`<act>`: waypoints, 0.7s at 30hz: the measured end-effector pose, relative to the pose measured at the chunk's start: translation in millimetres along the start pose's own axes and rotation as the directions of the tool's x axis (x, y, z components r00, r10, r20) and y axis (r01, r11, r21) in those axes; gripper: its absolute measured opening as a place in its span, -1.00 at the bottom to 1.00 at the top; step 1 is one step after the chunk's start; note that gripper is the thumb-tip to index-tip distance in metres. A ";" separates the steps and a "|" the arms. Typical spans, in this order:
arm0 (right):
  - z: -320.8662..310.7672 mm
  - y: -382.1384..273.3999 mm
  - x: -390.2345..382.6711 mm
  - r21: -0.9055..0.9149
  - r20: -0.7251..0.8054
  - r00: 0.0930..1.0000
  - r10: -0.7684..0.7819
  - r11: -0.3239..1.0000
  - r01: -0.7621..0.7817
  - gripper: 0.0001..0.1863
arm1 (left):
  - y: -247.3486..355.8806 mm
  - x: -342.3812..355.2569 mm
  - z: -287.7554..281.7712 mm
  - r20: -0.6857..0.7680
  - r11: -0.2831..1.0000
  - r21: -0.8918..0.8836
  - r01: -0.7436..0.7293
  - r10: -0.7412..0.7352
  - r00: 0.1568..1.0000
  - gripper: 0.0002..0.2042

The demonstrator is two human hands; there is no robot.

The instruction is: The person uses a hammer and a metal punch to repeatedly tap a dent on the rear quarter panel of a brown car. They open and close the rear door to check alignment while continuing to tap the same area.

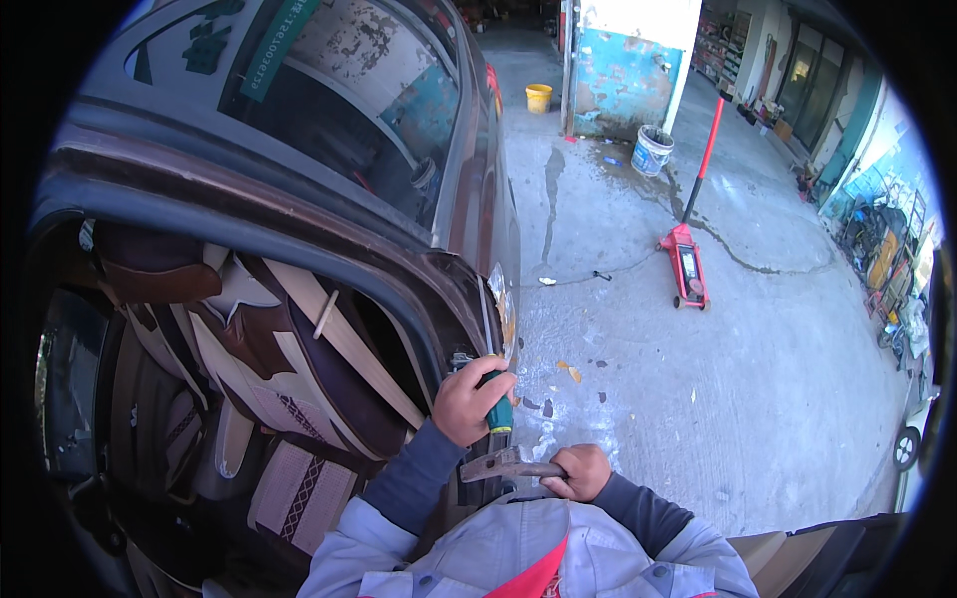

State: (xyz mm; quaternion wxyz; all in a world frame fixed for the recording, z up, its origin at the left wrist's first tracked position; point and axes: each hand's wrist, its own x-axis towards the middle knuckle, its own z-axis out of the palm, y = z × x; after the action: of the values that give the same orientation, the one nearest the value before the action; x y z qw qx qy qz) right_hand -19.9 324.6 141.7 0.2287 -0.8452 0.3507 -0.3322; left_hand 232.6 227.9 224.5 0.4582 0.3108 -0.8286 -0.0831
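My left hand [469, 404] is closed around a green-handled tool [498, 417], like a chisel or screwdriver, whose long metal blade lies along the edge of the car's rear door opening [434, 289]. Beside the blade, the bodywork [504, 309] has chipped, peeling patches. My right hand [583, 473] grips a hammer [503, 463] by its handle; the hammer head is at the butt of the green tool, and whether they touch I cannot tell.
The car's seats [249, 369] show at left. On the concrete floor [678, 399] are a red floor jack [686, 264], a white bucket [653, 151] and a yellow bucket [538, 98]. A peeling wall column [623, 80] stands behind; piled items [892, 269] line the right wall.
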 end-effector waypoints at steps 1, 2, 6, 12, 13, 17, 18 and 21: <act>-0.4 -0.1 0.1 0.005 0.001 1.000 0.005 1.000 -0.005 -0.64 | 0.0 0.2 0.1 -0.003 1.000 0.000 -0.005 0.005 1.000 -0.64; -0.7 -0.4 0.3 0.008 -0.003 1.000 0.010 1.000 -0.010 -0.64 | 0.0 0.1 0.0 0.000 1.000 -0.011 0.006 -0.006 1.000 -0.64; -1.5 -1.6 0.8 0.017 -0.005 1.000 0.007 1.000 -0.007 -0.64 | -0.9 -0.2 -1.2 0.007 1.000 -0.021 0.010 -0.010 1.000 -0.64; 3.6 -1.3 -0.6 -0.020 -0.034 0.997 0.072 0.997 -0.073 -0.64 | -4.2 0.1 -4.3 0.067 0.998 -0.049 0.026 -0.023 0.997 -0.65; 5.1 -1.1 -0.9 -0.023 -0.047 0.995 0.092 0.995 -0.093 -0.64 | -4.9 -0.1 -4.4 0.066 0.999 -0.039 0.015 -0.012 0.998 -0.65; 7.1 -0.4 -1.0 -0.038 -0.056 0.992 0.117 0.992 -0.119 -0.63 | -9.2 -2.5 -5.3 0.070 0.999 -0.047 0.000 0.004 0.998 -0.68; 7.2 -0.7 -0.6 -0.036 -0.044 0.993 0.112 0.993 -0.114 -0.63 | -10.5 -3.5 -5.6 0.073 0.999 -0.052 -0.002 0.006 0.997 -0.68; 6.4 -1.8 1.3 -0.047 -0.029 0.995 0.098 0.994 -0.099 -0.63 | -14.3 -6.7 -7.0 0.092 0.998 -0.069 -0.012 0.018 0.996 -0.69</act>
State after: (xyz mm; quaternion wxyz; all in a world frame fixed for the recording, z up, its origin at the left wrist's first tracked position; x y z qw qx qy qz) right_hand -13.8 325.8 139.0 0.2196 -0.8277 0.4029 -0.3231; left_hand 247.2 221.6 217.6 0.4302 0.2844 -0.8479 -0.1225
